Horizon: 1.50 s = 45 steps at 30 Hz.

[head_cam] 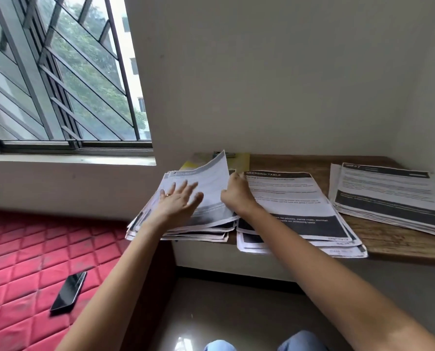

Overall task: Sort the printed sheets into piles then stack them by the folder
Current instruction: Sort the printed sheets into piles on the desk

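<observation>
Three piles of printed sheets lie on a wooden desk (393, 239). The left pile (201, 224) overhangs the desk's left end. My left hand (178, 201), a ring on one finger, presses flat on its top sheet with fingers spread. My right hand (236, 193) pinches the right edge of that top sheet (211, 178), whose far corner curls upward. The middle pile (295, 206) is headed "DRESSING TABLE". The right pile (388, 193) lies near the wall corner. A yellow folder (240, 160) lies behind the left pile, mostly hidden.
A red quilted mattress (21, 262) lies at the lower left with a black phone (69, 291) on it. A barred window (59, 72) fills the upper left. Walls close the desk at the back and right. My knees (262, 344) show at the bottom edge.
</observation>
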{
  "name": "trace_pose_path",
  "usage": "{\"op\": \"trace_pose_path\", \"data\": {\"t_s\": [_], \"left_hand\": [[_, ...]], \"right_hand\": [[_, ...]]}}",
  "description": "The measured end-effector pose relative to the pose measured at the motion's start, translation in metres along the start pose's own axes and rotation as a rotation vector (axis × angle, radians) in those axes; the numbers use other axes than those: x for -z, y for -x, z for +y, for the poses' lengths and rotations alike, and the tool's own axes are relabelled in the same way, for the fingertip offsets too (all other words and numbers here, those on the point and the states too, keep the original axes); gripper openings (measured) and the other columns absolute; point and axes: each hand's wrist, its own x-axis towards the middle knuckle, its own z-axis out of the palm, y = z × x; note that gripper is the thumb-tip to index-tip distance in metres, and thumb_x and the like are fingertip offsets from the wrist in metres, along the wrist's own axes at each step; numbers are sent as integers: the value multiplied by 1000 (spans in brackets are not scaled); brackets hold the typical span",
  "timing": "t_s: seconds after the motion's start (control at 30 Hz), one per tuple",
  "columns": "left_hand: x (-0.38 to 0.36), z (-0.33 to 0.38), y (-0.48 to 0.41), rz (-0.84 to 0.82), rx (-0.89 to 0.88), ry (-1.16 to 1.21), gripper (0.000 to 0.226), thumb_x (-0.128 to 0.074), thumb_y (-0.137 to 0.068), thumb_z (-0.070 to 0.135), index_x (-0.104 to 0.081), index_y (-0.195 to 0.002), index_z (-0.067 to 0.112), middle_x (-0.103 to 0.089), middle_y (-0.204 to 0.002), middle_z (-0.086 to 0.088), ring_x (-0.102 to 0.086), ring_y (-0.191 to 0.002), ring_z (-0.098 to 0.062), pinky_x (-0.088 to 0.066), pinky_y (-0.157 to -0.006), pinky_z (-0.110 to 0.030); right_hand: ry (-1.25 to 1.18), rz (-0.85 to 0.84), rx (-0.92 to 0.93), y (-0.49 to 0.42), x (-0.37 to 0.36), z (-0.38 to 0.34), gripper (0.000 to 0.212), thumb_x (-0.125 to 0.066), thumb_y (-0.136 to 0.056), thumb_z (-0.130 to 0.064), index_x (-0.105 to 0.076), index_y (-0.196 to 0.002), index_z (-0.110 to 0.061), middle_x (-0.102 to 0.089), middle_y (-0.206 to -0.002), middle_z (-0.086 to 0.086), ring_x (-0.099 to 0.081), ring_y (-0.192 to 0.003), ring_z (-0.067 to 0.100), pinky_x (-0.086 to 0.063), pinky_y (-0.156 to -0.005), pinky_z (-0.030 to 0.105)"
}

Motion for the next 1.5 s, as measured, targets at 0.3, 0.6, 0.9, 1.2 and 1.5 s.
{"op": "trace_pose_path", "data": {"t_s": [0.3,0.6,0.9,1.2,1.5], "left_hand": [[-11,-3,8,-132,40,-78,61,-22,-97,59,-18,-152,34,-8,-162,2,0,-149,-26,7,-115,-53],[-9,-6,6,-153,53,-100,62,-23,-96,61,-20,-152,33,-10,-162,1,-5,-149,-27,2,-117,-52],[-2,62,9,-78,-238,78,92,-22,-77,83,-22,-151,28,-17,-160,-4,-11,-148,-19,3,-118,-45],[-30,144,28,-313,-489,-47,118,-40,-53,95,-1,-151,42,9,-161,0,15,-147,-23,10,-117,-54],[-46,162,32,-359,-524,-186,111,-57,-68,80,3,-152,39,7,-162,1,11,-148,-24,5,-118,-54]], "right_hand": [[406,-445,218,18,-3,21,57,-24,-102,-39,-27,-144,0,-22,-153,18,-13,-144,27,1,-117,46],[229,-335,272,35,20,28,55,-24,-103,-39,-25,-147,-6,-18,-157,11,-7,-147,20,8,-116,41],[335,-105,44,28,104,110,52,-33,-102,-36,-30,-147,-10,-15,-158,13,-8,-147,24,-3,-118,42],[380,-223,44,26,164,186,44,-43,-99,-34,-42,-141,-22,-22,-157,8,-11,-147,22,-5,-118,49],[359,-284,46,33,170,216,46,-34,-100,-44,-37,-143,-28,-34,-152,1,-22,-144,21,2,-118,47]]}}
